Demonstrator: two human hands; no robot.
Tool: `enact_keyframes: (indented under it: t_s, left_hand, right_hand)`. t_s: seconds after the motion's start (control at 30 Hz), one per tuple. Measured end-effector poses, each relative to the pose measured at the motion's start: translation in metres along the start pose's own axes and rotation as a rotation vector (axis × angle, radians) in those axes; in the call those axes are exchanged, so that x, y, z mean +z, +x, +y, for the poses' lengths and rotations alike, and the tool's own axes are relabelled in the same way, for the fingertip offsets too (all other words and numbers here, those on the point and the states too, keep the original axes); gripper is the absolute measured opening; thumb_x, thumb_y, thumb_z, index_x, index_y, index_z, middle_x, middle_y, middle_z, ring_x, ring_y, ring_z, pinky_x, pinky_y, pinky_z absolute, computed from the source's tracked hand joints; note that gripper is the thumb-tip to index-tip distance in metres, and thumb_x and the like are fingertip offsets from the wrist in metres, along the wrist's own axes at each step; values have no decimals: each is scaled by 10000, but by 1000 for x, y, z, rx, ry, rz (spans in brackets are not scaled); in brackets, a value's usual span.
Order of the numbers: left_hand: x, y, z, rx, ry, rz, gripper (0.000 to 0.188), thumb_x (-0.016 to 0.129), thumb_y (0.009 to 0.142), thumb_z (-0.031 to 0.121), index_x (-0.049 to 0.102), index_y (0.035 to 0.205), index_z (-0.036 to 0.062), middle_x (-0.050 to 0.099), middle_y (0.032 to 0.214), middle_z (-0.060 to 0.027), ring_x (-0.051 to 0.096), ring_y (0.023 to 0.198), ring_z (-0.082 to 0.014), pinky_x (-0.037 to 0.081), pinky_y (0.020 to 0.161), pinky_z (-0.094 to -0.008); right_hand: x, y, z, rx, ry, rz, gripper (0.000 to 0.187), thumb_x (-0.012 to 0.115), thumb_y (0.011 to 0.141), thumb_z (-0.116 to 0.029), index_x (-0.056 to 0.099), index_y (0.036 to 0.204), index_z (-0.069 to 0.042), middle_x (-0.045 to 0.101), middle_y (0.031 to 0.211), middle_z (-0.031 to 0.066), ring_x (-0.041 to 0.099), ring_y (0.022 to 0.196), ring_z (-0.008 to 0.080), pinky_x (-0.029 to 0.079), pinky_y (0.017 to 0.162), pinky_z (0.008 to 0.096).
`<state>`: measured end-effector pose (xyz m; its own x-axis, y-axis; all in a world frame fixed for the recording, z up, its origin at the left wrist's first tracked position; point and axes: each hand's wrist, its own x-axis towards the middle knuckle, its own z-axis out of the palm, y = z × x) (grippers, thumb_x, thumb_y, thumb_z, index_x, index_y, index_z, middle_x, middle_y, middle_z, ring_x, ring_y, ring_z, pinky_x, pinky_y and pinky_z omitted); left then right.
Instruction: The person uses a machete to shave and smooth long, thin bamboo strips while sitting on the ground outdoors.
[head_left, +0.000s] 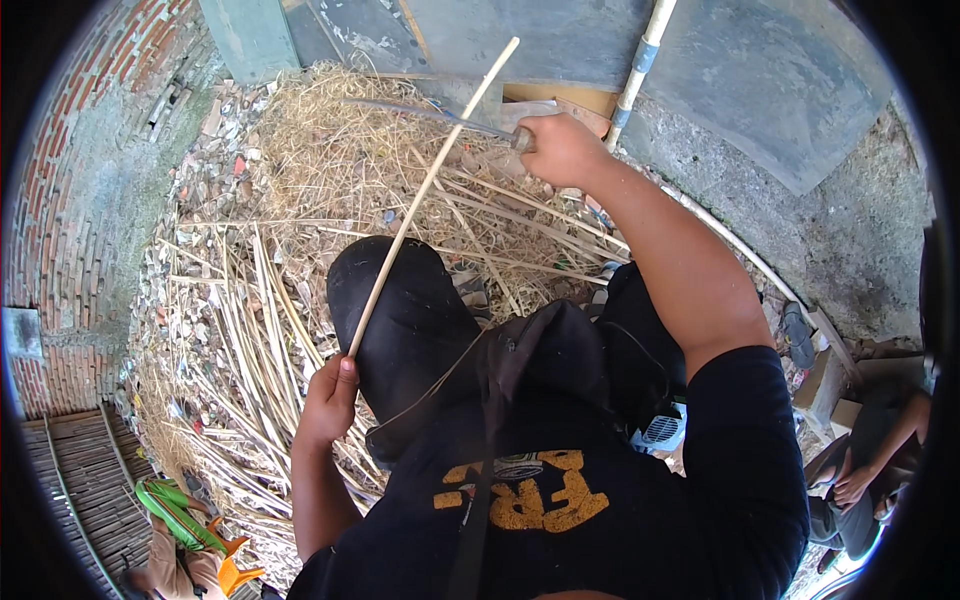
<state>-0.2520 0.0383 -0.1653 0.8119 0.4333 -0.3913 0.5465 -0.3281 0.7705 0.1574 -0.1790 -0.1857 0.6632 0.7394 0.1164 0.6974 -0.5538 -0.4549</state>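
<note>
A long pale stick, peeled-looking like cane or bamboo, slants up and away across my dark left trouser leg. Its near end is gripped by my left hand, the thumb pressed along it. My right hand is closed around the short handle of a knife. The long thin blade points left and crosses the stick near its far end. Whether the edge touches the stick I cannot tell. Beneath the blade lies a heap of curly straw-coloured shavings.
Many loose pale sticks lie to my left, and more lie beyond my knees. A brick wall rises at left; grey panels and a pale pipe stand ahead. Other people sit at lower right and lower left.
</note>
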Motion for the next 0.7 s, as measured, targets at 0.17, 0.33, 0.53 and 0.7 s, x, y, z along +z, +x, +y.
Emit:
enact_keyframes:
  t_s: [0.17,0.33,0.53,0.7]
  left_hand:
    - [-3,-4,-3,-13,8,-7,447,422,1081,394,525,829,39,462,701,14,417,673,-96,384,612,-286]
    - [0,-4,-1,-6,-6,-22,449,427,1079,400,521,822,44,465,693,18,420,658,-100,384,602,-292]
    - [-4,-11,1,-86,-90,-94,447,425,1080,398,534,825,47,464,666,24,421,610,-104,384,570,-297]
    - [1,-13,4,-20,132,0,472,422,1075,401,573,849,15,559,655,-86,539,604,-200,431,592,-349]
  right_hand:
    - [-19,-6,-27,-66,-62,-126,326,695,765,-211,671,1075,-112,705,852,166,690,862,371,549,784,500]
    - [-28,-18,-55,-119,-210,-256,366,680,791,-209,673,1157,-182,718,890,130,699,898,331,562,799,479]
    - [-35,-16,-51,-82,-215,-299,340,676,792,-203,681,1129,-167,721,913,128,702,918,329,568,810,470]
    - [-34,-16,-51,-73,-223,-310,310,680,786,-202,689,1090,-146,721,910,128,702,920,332,566,808,473]
